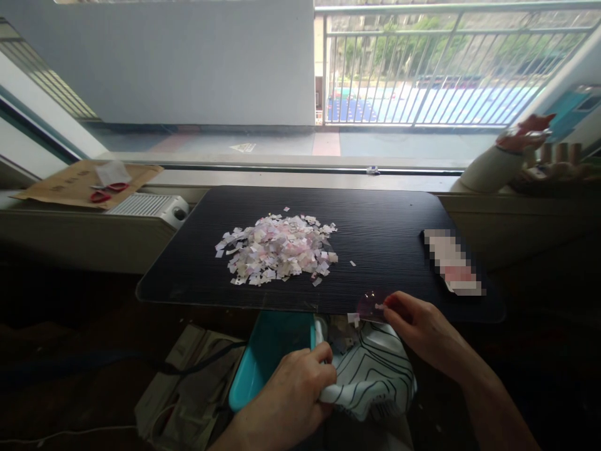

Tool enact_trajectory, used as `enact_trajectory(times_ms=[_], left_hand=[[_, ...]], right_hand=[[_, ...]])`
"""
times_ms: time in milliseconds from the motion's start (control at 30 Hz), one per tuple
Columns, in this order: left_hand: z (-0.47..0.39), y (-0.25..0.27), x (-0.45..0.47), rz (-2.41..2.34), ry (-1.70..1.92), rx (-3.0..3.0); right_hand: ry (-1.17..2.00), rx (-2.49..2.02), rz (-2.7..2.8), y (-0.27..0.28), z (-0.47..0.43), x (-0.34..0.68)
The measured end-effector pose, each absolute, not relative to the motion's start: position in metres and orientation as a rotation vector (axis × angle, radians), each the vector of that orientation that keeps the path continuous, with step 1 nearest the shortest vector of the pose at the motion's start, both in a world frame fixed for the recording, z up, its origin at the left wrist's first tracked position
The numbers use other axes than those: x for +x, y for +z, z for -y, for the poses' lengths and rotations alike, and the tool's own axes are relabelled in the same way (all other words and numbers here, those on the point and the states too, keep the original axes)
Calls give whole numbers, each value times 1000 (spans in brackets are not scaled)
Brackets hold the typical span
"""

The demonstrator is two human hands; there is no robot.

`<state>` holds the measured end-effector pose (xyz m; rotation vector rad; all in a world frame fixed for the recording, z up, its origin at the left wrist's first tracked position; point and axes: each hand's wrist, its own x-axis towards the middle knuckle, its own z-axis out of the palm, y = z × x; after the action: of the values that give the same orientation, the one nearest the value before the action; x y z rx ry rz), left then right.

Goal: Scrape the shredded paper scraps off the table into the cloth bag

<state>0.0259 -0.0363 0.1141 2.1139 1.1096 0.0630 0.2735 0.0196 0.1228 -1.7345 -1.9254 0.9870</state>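
Observation:
My left hand (293,385) is closed on the rim of a white bag (385,369) with wavy black lines, below the table's front edge. Paper scraps show inside the bag's mouth. At the front edge of the table, my right hand (420,319) pinches a thin, see-through pinkish piece, round in outline, that looks like plastic (369,305). A white scrap (353,319) hangs by its lower left side, over the bag's mouth. A loose heap of small pale paper scraps (282,247) lies on the black table (375,219), left of my right hand.
A turquoise bin (251,382) stands under the table, left of the bag. A phone-shaped thing (451,263), blurred out, lies at the table's right. Red-handled scissors (106,191) rest on a brown envelope (61,185) at the left. A pale vase (488,166) stands on the sill.

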Motion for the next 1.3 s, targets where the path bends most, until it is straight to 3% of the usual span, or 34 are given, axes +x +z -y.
enact_trajectory(times_ms=[333, 733, 1133, 1300], left_hand=[[35, 112, 26, -1127, 95, 2075], [34, 112, 27, -1134, 88, 2030], [32, 110, 27, -1134, 106, 2052], [32, 109, 28, -1142, 106, 2051]], right_hand=[[1000, -1705, 1895, 120, -22, 277], [633, -1820, 1730, 100, -77, 266], [771, -1812, 1768, 104, -70, 269], [998, -1708, 1934, 116, -53, 274]])
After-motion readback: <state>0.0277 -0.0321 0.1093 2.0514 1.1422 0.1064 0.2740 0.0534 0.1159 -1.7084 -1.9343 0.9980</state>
